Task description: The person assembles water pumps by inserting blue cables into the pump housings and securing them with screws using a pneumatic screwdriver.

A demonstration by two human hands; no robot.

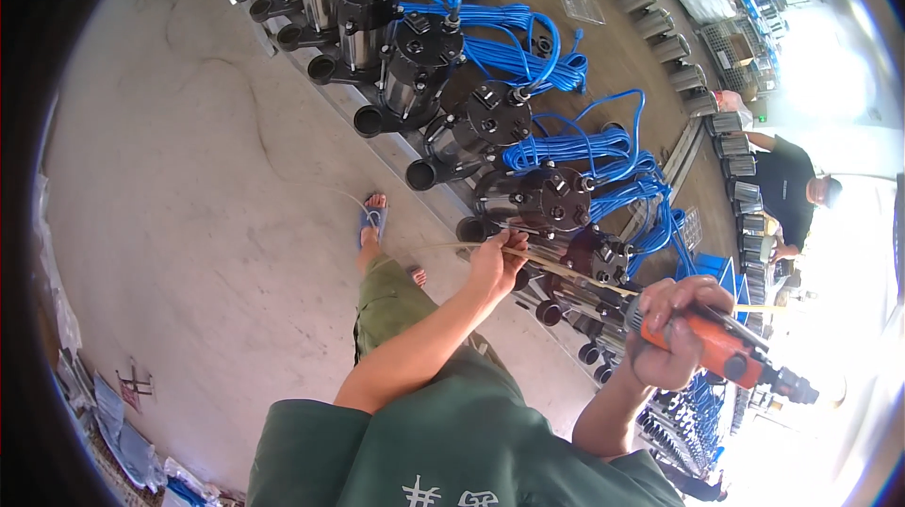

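Observation:
My right hand point(682, 326) grips an orange handheld power tool point(715, 349), its black nose pointing right, away from the pumps. The fingers of my left hand point(498, 264) are pinched on a thin pale hose point(575, 273), which stretches across to my right hand and trails down to the floor. Just beyond my left hand stands a submersible pump point(533, 198) with a black top and steel body. Another pump point(596, 254) is partly behind the hose. Coils of blue cable point(622, 177) lie behind the pumps.
A long row of similar pumps point(415, 64) runs along the bench edge. Steel cylinders point(671, 47) line the far side, where a person in dark clothing point(787, 188) works. A clear plastic tray point(578, 0) and a blue bin point(709, 271) are there too. Concrete floor point(207, 224) spreads left.

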